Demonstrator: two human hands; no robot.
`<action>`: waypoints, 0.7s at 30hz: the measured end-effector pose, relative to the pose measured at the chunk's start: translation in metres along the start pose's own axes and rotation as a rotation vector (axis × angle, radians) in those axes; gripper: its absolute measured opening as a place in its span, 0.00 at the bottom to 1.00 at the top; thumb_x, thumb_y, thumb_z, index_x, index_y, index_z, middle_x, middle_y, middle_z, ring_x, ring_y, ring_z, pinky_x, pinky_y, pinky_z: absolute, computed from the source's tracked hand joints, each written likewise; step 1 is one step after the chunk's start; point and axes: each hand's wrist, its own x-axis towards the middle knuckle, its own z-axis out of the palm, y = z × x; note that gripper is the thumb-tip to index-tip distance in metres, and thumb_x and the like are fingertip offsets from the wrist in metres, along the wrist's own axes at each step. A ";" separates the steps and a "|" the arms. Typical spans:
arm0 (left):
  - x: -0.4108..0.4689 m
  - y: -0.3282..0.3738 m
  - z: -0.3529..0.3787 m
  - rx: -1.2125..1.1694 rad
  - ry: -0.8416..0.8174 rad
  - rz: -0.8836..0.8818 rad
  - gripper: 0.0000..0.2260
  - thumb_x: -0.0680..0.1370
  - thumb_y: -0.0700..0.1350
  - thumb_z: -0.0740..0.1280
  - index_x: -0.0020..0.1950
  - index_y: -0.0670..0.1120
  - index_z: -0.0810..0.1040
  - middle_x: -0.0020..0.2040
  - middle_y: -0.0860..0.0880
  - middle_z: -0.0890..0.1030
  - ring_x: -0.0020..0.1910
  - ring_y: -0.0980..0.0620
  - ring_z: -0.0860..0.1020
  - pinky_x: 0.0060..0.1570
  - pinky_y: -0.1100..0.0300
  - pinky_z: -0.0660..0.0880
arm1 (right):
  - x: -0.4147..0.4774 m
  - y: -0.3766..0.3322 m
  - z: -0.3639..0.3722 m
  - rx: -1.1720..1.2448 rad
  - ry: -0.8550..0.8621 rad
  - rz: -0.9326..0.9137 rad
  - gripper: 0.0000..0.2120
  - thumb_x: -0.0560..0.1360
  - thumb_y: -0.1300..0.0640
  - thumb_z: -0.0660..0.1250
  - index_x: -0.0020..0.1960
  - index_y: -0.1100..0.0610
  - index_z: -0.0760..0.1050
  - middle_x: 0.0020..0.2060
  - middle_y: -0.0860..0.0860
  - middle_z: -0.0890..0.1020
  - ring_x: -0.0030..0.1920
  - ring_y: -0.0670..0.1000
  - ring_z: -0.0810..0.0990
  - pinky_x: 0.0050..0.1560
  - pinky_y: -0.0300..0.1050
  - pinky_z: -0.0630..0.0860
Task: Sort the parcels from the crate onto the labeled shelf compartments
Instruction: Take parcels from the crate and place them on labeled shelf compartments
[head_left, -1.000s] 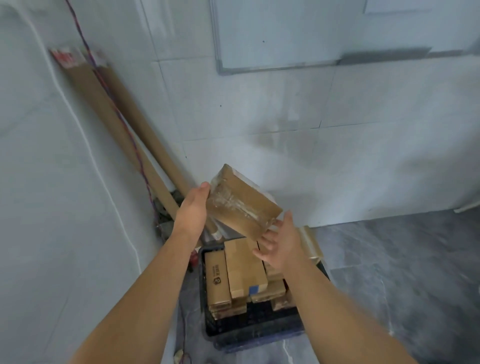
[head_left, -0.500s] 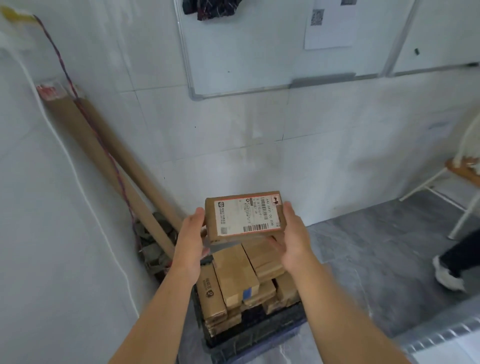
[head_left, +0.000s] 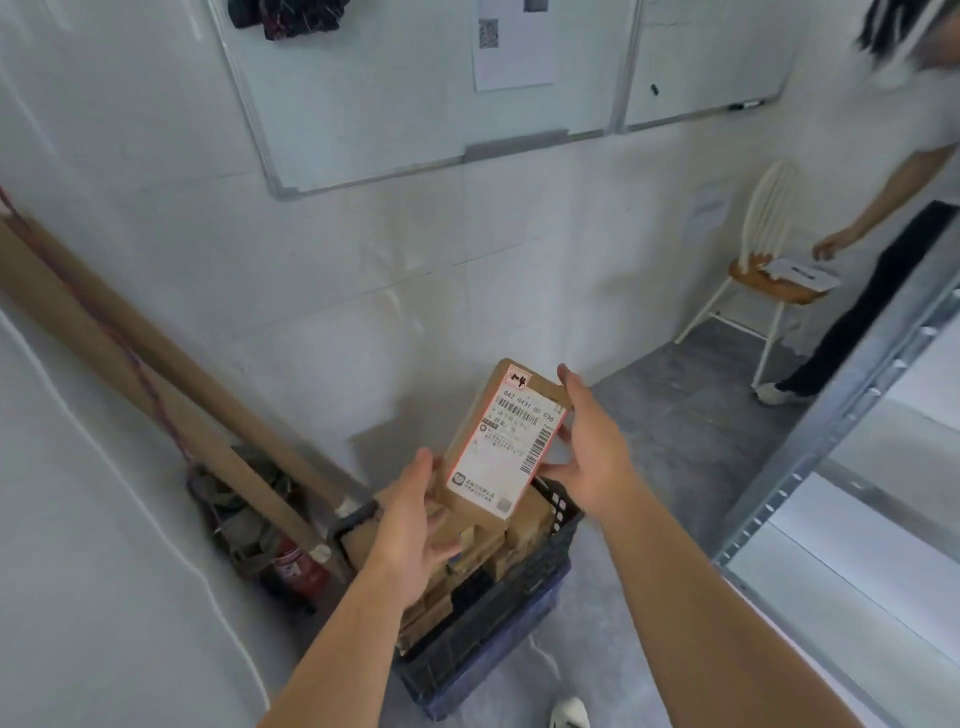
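Note:
A brown cardboard parcel (head_left: 501, 441) with a white shipping label faces me, tilted on end above the crate. My left hand (head_left: 415, 519) holds its lower left corner, thumb on the front. My right hand (head_left: 584, 441) grips its right edge, fingers reaching to the top corner. Below sits the dark plastic crate (head_left: 498, 639) on the floor, with several more brown parcels (head_left: 514, 540) stacked inside. The grey metal shelf (head_left: 841, 415) rises at the right, its white boards partly in view.
Long cardboard tubes (head_left: 156, 374) lean in the left corner above a red extinguisher (head_left: 301, 571). Another person (head_left: 893, 218) stands at the far right by a white chair (head_left: 769, 270) holding papers. Whiteboards hang on the wall.
The parcel turned from lying level with its label sideways to standing on end. My view swung right, bringing the shelf, the chair and the other person into sight.

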 end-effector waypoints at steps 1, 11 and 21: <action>-0.002 -0.002 0.008 0.020 -0.028 -0.011 0.19 0.80 0.64 0.59 0.64 0.56 0.75 0.66 0.48 0.77 0.67 0.45 0.74 0.66 0.33 0.69 | -0.004 -0.001 -0.009 0.030 0.011 -0.002 0.21 0.78 0.34 0.63 0.59 0.50 0.79 0.46 0.49 0.87 0.54 0.52 0.84 0.62 0.63 0.75; -0.011 -0.033 0.116 0.187 -0.306 -0.067 0.09 0.83 0.58 0.59 0.59 0.56 0.74 0.47 0.56 0.84 0.56 0.51 0.77 0.67 0.31 0.67 | -0.046 -0.003 -0.118 0.071 0.170 -0.331 0.13 0.84 0.51 0.60 0.67 0.49 0.73 0.58 0.51 0.84 0.62 0.55 0.81 0.59 0.50 0.77; -0.080 -0.097 0.266 0.433 -0.671 0.152 0.11 0.84 0.51 0.60 0.63 0.48 0.76 0.54 0.52 0.83 0.57 0.54 0.81 0.64 0.44 0.76 | -0.142 -0.030 -0.260 -0.084 0.546 -0.475 0.14 0.84 0.49 0.59 0.66 0.43 0.77 0.54 0.44 0.85 0.50 0.45 0.83 0.47 0.42 0.79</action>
